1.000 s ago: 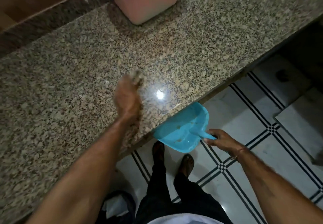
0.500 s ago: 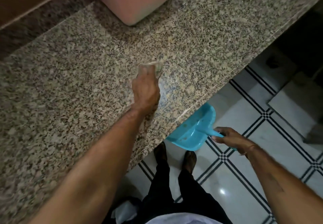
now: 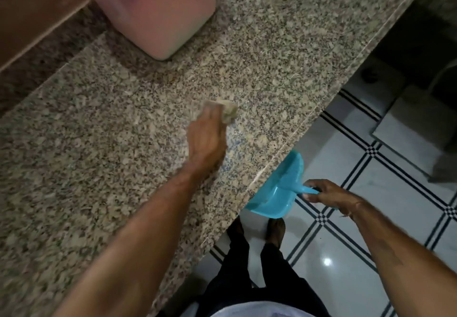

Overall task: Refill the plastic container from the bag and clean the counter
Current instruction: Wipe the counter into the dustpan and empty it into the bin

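A translucent plastic container (image 3: 158, 12) with a red lid stands at the back of the speckled granite counter (image 3: 99, 143). My left hand (image 3: 206, 141) is on the counter near its front edge and holds a crumpled beige cloth (image 3: 226, 111) against the stone. My right hand (image 3: 326, 194) grips the handle of a blue dustpan (image 3: 279, 193), held just below the counter's edge with its mouth tucked under the lip. The bag is out of view.
A dark stone backsplash (image 3: 37, 69) and a wooden ledge (image 3: 32, 12) rise behind the counter. Below the edge lies a white tiled floor (image 3: 358, 230) with black lines, where my feet stand. A dark opening and a grey block (image 3: 415, 123) lie at the right.
My left hand has slid the cloth to the right and farther from me across the counter. The dustpan has shifted a little to the right along the edge.
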The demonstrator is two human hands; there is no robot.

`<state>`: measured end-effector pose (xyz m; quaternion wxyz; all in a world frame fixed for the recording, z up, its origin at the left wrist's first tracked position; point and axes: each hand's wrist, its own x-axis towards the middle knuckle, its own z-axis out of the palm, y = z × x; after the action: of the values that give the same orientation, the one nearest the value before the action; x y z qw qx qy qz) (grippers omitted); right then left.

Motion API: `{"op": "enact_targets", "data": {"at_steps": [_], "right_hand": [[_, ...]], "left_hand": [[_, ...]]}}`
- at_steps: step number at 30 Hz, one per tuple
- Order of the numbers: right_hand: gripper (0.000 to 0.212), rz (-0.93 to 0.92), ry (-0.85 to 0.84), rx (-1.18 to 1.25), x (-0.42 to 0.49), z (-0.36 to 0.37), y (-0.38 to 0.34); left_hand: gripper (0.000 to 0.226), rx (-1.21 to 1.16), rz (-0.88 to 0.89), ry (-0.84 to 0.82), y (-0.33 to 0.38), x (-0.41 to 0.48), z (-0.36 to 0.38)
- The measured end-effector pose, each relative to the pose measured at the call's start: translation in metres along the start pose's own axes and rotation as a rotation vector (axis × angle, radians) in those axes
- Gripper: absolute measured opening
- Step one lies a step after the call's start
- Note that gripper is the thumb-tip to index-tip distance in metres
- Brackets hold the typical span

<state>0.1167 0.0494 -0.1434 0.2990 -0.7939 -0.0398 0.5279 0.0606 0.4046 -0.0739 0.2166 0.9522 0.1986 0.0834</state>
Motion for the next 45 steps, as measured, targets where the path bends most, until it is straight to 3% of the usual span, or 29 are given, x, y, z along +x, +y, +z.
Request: {"op": "enact_targets", "data": {"at_steps": [2, 5, 7, 8, 9, 11, 14, 16, 18, 20, 22, 24, 25, 29, 30, 32, 35, 37, 39, 40, 42, 43, 45], "right_hand": [[0.011, -0.016, -0.002, -0.002, 0.0, -0.004, -0.001], [0.013, -0.017, 0.021, 0.035, -0.002, -0.007, -0.001], [0.011, -0.01, 0.032, 0.049, -0.004, -0.01, 0.002], [0.009, -0.009, 0.036, 0.055, -0.005, -0.011, 0.004], [0.01, -0.005, 0.037, 0.06, -0.007, -0.013, 0.006], [0.013, 0.002, 0.038, 0.078, -0.01, -0.016, 0.01], [0.014, 0.012, 0.062, 0.096, -0.015, -0.022, 0.011], [0.008, 0.008, 0.076, 0.107, -0.017, -0.028, 0.011], [0.008, -0.004, 0.097, 0.122, -0.018, -0.038, 0.014], [0.013, -0.003, 0.112, 0.133, -0.017, -0.046, 0.018], [0.017, -0.007, 0.118, 0.147, -0.013, -0.055, 0.025], [0.017, -0.002, 0.118, 0.145, -0.006, -0.065, 0.031], [0.016, -0.001, 0.113, 0.135, -0.002, -0.071, 0.033], [0.008, -0.015, 0.103, 0.127, 0.014, -0.102, 0.035], [0.007, -0.025, 0.091, 0.131, 0.017, -0.113, 0.034], [0.006, -0.062, 0.064, 0.126, 0.022, -0.137, 0.038], [0.008, -0.08, 0.059, 0.105, 0.029, -0.172, 0.046], [0.007, -0.077, 0.056, 0.123, 0.038, -0.196, 0.052], [0.008, -0.086, 0.05, 0.132, 0.047, -0.215, 0.056], [0.011, -0.085, 0.053, 0.14, 0.052, -0.225, 0.059], [0.016, -0.089, 0.054, 0.149, 0.06, -0.242, 0.06], [0.017, -0.091, 0.051, 0.151, 0.063, -0.249, 0.06], [0.016, -0.097, 0.04, 0.156, 0.067, -0.262, 0.059]], "left_hand": [[0.029, -0.072, -0.087, 0.108, -0.005, 0.018, -0.018], [0.038, 0.065, -0.553, 0.36, -0.082, 0.064, -0.036], [0.048, 0.102, -0.867, 0.356, -0.132, 0.092, -0.048], [0.051, 0.098, -0.936, 0.333, -0.135, 0.1, -0.048], [0.051, 0.102, -0.922, 0.308, -0.124, 0.101, -0.042], [0.041, 0.075, -0.688, 0.26, -0.073, 0.089, -0.019], [0.023, -0.006, 0.037, 0.041, 0.03, 0.055, 0.014], [0.025, -0.071, 0.262, -0.049, 0.06, 0.054, 0.024], [0.021, -0.13, 0.099, 0.041, 0.049, 0.074, 0.017], [0.027, 0.012, -0.229, 0.209, 0.006, 0.103, 0.008], [0.044, 0.1, -0.604, 0.277, -0.043, 0.134, 0.006], [0.046, 0.134, -0.73, 0.269, -0.044, 0.148, 0.015], [0.042, 0.143, -0.633, 0.263, -0.023, 0.144, 0.026], [0.033, 0.052, 0.089, 0.098, 0.104, 0.1, 0.075], [0.03, 0.037, 0.17, 0.038, 0.125, 0.096, 0.077], [0.023, -0.057, 0.108, 0.075, 0.135, 0.106, 0.074], [0.04, 0.002, -0.285, 0.262, 0.095, 0.154, 0.062], [0.053, 0.088, -0.554, 0.236, 0.042, 0.201, 0.068], [0.055, 0.12, -0.628, 0.296, 0.022, 0.228, 0.088], [0.05, 0.152, -0.556, 0.313, 0.045, 0.228, 0.103], [0.031, 0.176, -0.24, 0.284, 0.122, 0.203, 0.126], [0.029, 0.151, -0.037, 0.193, 0.161, 0.187, 0.134], [0.034, 0.023, 0.175, -0.011, 0.216, 0.169, 0.133]]}}
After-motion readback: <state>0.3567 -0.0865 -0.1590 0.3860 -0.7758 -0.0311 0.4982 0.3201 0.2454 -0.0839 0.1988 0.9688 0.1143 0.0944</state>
